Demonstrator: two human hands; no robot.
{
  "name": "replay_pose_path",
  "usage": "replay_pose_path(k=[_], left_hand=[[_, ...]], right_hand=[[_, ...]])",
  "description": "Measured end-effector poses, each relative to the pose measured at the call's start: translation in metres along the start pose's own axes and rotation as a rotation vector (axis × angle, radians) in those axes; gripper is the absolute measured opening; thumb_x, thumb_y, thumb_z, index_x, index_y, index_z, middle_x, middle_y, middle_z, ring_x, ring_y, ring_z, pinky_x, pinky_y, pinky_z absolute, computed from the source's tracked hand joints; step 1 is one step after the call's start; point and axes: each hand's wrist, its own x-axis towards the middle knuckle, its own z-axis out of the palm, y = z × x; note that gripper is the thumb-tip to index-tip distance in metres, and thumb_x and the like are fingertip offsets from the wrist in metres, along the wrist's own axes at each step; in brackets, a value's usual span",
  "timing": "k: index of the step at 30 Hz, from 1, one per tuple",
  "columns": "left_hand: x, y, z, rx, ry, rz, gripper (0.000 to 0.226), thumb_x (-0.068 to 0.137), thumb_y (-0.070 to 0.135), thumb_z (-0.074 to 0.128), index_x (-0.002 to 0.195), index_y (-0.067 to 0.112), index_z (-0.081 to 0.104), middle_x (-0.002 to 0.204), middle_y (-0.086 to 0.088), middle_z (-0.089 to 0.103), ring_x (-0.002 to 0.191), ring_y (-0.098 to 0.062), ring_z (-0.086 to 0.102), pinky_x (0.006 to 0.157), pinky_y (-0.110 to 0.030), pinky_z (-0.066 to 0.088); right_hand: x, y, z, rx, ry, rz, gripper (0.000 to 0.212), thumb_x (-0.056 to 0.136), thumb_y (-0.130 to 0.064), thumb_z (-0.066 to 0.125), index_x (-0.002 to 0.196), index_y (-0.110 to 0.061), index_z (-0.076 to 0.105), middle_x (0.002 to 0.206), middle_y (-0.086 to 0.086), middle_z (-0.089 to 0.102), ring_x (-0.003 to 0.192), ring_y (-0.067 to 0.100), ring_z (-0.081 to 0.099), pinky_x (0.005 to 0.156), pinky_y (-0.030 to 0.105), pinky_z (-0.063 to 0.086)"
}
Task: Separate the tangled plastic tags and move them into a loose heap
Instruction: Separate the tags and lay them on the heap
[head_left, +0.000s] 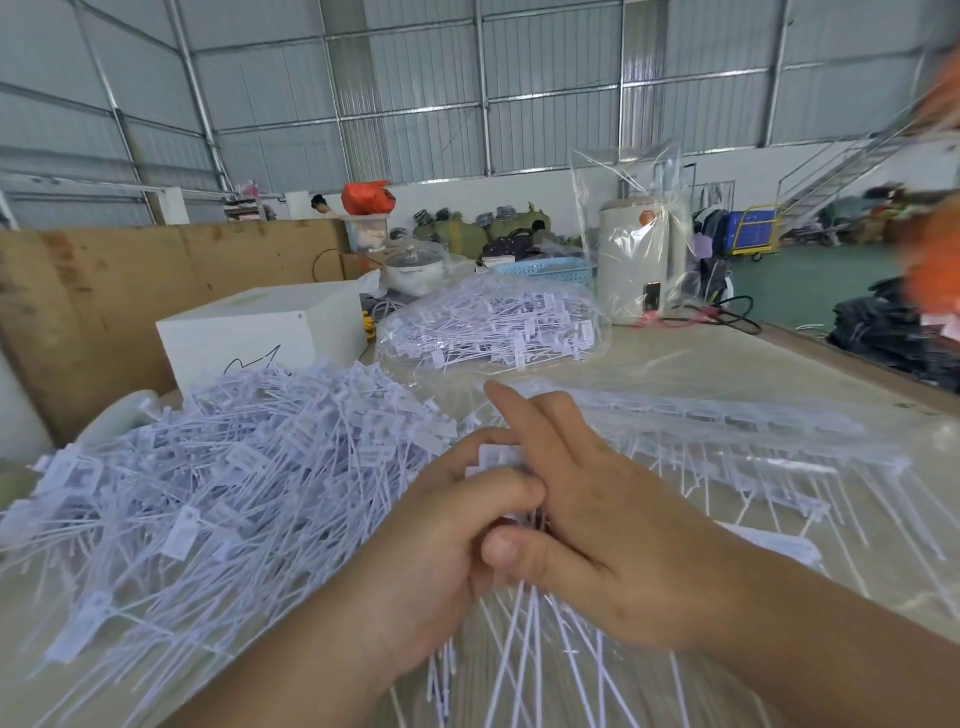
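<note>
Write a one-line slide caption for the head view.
Both hands grip a bunch of plastic tags beside the loose heap.

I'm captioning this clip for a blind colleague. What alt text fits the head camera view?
Both hands, left hand and right hand, grip a bunch of white plastic tags over a table. A loose heap of tags lies to the left, a clear bag of tags behind, beside a white box.
</note>
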Motion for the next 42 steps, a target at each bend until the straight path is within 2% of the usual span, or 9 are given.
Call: replay_pose_path(k=[6, 10, 12, 15, 17, 31, 34, 36, 42], left_hand=[[0.005, 0.001, -0.008, 0.03, 0.058, 0.044, 0.03, 0.061, 0.008, 0.066, 0.09, 0.013, 0.072, 0.081, -0.014, 0.067, 0.071, -0.021, 0.065, 0.055, -0.028, 0.05], [0.008, 0.004, -0.016, 0.049, 0.183, 0.055, 0.026, 0.059, 0.009, 0.061, 0.078, 0.021, 0.074, 0.071, -0.014, 0.066, 0.055, -0.02, 0.062, 0.043, -0.026, 0.045], [0.009, 0.004, -0.02, 0.115, 0.205, 0.046, 0.018, 0.063, 0.014, 0.064, 0.076, 0.022, 0.074, 0.068, -0.013, 0.066, 0.05, -0.02, 0.06, 0.043, -0.025, 0.044], [0.008, 0.001, -0.02, 0.172, 0.221, 0.056, 0.027, 0.054, 0.017, 0.087, 0.077, 0.023, 0.075, 0.065, -0.01, 0.066, 0.048, -0.018, 0.06, 0.041, -0.025, 0.044], [0.009, 0.0, -0.015, 0.154, 0.245, 0.081, 0.019, 0.057, 0.029, 0.077, 0.076, 0.025, 0.075, 0.063, -0.008, 0.065, 0.048, -0.017, 0.059, 0.04, -0.025, 0.043], [0.007, 0.009, -0.021, -0.241, 0.422, 0.12, 0.005, 0.091, 0.014, 0.057, 0.091, 0.013, 0.062, 0.066, -0.007, 0.058, 0.048, -0.013, 0.053, 0.041, -0.019, 0.043], [0.007, 0.009, -0.022, -0.07, 0.37, 0.125, 0.013, 0.08, 0.023, 0.066, 0.09, 0.015, 0.068, 0.064, -0.007, 0.062, 0.047, -0.015, 0.055, 0.039, -0.023, 0.043], [0.006, 0.004, -0.014, 0.048, 0.288, 0.123, 0.017, 0.07, 0.034, 0.07, 0.082, 0.022, 0.073, 0.062, -0.007, 0.064, 0.046, -0.016, 0.056, 0.039, -0.024, 0.042], [0.004, -0.002, -0.011, 0.161, 0.139, 0.117, 0.012, 0.071, 0.031, 0.081, 0.079, 0.026, 0.073, 0.063, -0.005, 0.065, 0.05, -0.016, 0.059, 0.046, -0.024, 0.047]], right_hand=[[0.0, -0.001, -0.002, 0.073, 0.022, 0.025, 0.076, 0.088, -0.049, 0.063, 0.148, -0.028, 0.022, 0.145, -0.008, 0.03, 0.128, 0.01, 0.037, 0.102, 0.025, 0.037], [0.003, 0.011, -0.016, -0.003, -0.14, 0.167, 0.038, 0.093, -0.056, 0.047, 0.117, -0.027, 0.054, 0.09, -0.009, 0.06, 0.077, 0.005, 0.056, 0.07, 0.031, 0.048], [0.004, 0.016, -0.019, 0.017, -0.217, 0.19, 0.023, 0.098, -0.047, 0.047, 0.092, -0.026, 0.056, 0.064, -0.006, 0.052, 0.056, 0.008, 0.048, 0.056, 0.029, 0.039], [0.005, 0.018, -0.021, 0.079, -0.258, 0.205, 0.019, 0.099, -0.041, 0.05, 0.082, -0.032, 0.049, 0.06, -0.007, 0.048, 0.053, 0.007, 0.047, 0.055, 0.025, 0.033], [0.005, 0.017, -0.021, 0.086, -0.241, 0.23, 0.022, 0.098, -0.042, 0.051, 0.08, -0.029, 0.05, 0.058, -0.007, 0.047, 0.053, 0.005, 0.046, 0.054, 0.025, 0.032], [0.008, 0.0, -0.022, 0.061, 0.431, 0.174, 0.033, 0.091, -0.041, 0.051, 0.064, -0.031, 0.035, 0.047, -0.007, 0.036, 0.044, 0.012, 0.035, 0.044, 0.029, 0.03], [0.003, 0.01, -0.021, 0.097, 0.162, 0.138, 0.013, 0.094, -0.048, 0.05, 0.094, -0.035, 0.052, 0.053, -0.015, 0.05, 0.046, 0.007, 0.046, 0.043, 0.019, 0.031], [0.001, 0.012, -0.012, 0.077, -0.004, 0.126, 0.032, 0.096, -0.047, 0.05, 0.125, -0.039, 0.039, 0.059, -0.018, 0.059, 0.049, 0.004, 0.053, 0.046, 0.02, 0.038], [0.001, 0.013, -0.006, 0.107, -0.079, 0.08, 0.047, 0.096, -0.044, 0.052, 0.136, -0.034, 0.029, 0.077, -0.014, 0.069, 0.056, -0.004, 0.055, 0.052, 0.014, 0.037]])
